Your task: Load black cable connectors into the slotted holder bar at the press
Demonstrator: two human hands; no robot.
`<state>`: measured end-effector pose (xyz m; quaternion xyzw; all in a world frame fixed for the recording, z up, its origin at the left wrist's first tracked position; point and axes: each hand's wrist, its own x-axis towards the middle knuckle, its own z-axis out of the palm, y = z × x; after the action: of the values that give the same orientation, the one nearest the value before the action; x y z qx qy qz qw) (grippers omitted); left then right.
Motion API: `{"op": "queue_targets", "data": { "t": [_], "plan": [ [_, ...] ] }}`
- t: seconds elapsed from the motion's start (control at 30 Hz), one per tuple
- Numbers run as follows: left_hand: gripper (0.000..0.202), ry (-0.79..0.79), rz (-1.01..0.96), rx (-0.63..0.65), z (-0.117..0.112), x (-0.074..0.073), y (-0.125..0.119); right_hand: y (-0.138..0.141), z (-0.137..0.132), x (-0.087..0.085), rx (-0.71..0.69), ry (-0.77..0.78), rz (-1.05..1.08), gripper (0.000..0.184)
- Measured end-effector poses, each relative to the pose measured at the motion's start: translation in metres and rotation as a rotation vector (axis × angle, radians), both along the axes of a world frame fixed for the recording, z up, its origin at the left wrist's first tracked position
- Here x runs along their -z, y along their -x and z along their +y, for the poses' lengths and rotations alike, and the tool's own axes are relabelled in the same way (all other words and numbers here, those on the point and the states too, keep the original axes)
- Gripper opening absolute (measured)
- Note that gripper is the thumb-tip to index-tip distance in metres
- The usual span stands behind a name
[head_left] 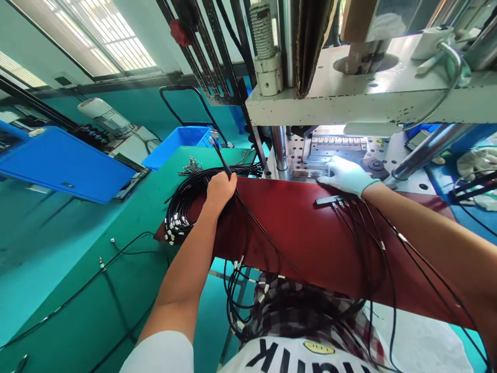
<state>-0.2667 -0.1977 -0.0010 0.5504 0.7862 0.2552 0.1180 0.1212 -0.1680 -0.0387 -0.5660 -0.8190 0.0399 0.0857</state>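
My left hand [220, 189] is bare and closed round a thin bunch of black cables [220, 155] whose ends stick up past my fingers. It rests over a large coil of black cables [186, 199] with metal connector ends on the green table. My right hand [344, 176] wears a white glove and lies with fingers stretched out on the metal mould plate [334, 150] inside the press machine. More black cables [365, 243] run from under that hand across the dark red mat [306, 238] and hang over my lap.
The press machine's upper platen [368, 98] and steel columns [279, 147] overhang the mould plate. A blue crate [178, 142] stands behind the green table [116, 269], a blue bin lid [58, 163] at the left. Loose single cables lie on the table.
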Motion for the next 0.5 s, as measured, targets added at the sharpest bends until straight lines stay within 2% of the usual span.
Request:
{"op": "queue_targets", "data": {
  "t": [0.07, 0.1, 0.17, 0.23, 0.3, 0.4, 0.5],
  "plan": [
    [0.040, -0.079, 0.297, 0.015, 0.008, 0.001, -0.015, 0.000, 0.003, 0.009, -0.041, -0.019, 0.016, 0.051],
    [0.046, -0.125, 0.427, 0.074, 0.010, 0.003, -0.028, 0.000, 0.004, 0.012, -0.061, -0.025, 0.030, 0.050],
    [0.047, -0.192, 0.538, 0.343, 0.013, 0.010, -0.062, -0.001, 0.004, 0.015, -0.099, -0.030, 0.061, 0.050],
    [0.045, -0.203, 0.484, 0.709, 0.020, 0.023, -0.096, -0.004, 0.004, 0.018, -0.143, -0.023, 0.095, 0.049],
    [0.042, -0.190, 0.356, 0.947, 0.033, 0.041, -0.121, -0.008, 0.004, 0.020, -0.182, -0.008, 0.131, 0.047],
    [0.033, -0.194, 0.161, 1.036, 0.052, 0.066, -0.136, -0.016, 0.007, 0.026, -0.221, 0.010, 0.210, 0.046],
    [0.032, -0.252, 0.079, 1.069, 0.061, 0.080, -0.133, -0.020, 0.011, 0.030, -0.218, -0.001, 0.350, 0.045]
  ]
}}
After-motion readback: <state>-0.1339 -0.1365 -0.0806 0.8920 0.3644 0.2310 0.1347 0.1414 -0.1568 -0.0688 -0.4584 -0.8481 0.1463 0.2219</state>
